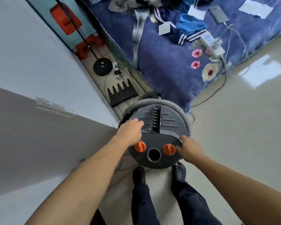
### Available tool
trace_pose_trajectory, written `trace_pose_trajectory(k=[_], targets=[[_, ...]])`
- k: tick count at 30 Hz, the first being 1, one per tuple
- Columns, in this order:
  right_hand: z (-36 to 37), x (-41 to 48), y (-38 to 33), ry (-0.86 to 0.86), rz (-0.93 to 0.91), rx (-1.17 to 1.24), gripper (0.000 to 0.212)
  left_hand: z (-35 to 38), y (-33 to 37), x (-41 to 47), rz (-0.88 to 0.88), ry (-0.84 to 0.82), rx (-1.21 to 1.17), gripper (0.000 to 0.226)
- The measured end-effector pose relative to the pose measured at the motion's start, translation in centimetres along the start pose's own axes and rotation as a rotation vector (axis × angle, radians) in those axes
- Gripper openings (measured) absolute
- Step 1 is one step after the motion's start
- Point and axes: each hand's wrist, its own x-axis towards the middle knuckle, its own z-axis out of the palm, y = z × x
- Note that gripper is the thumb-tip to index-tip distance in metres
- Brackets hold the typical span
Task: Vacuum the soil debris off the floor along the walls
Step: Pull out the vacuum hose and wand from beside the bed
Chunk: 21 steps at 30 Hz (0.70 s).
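The vacuum (156, 135) hides its own base, and the hose (177, 105) end is out of sight.

A bedroom in a home. Ahead of the hands lies a bed (169, 65) under a blue flowered quilt, strewn with clothes (191, 28), a phone (218, 13) and charging cables. Pale glossy floor tiles (234, 127) spread right; a plain wall (23, 54) stands left.

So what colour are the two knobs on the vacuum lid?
Orange, both knobs, against the dark grey vacuum lid; the head view shows them clearly.
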Motion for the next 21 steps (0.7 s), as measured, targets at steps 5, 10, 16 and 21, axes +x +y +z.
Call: trace_pose_trajectory(k=[5,10,16,21], targets=[[5.0,0.5,0.6,0.081,0.188,0.255,0.053,1.5,0.2,7.0,0.353,0.061,0.320,0.049],[9.2,0.6,-0.2,0.268,0.344,0.597,0.060,2.9,1.1,11.5,0.637,0.065,0.674,0.062],[14.1,0.0,-0.4,0.331,0.537,0.952,0.061,4.4,2.0,13.5,0.798,0.050,0.821,0.036],[18.1,-0.6,-2.1,0.206,0.673,1.397,0.075,4.0,2.7,14.4,0.889,-0.012,0.906,0.033]])
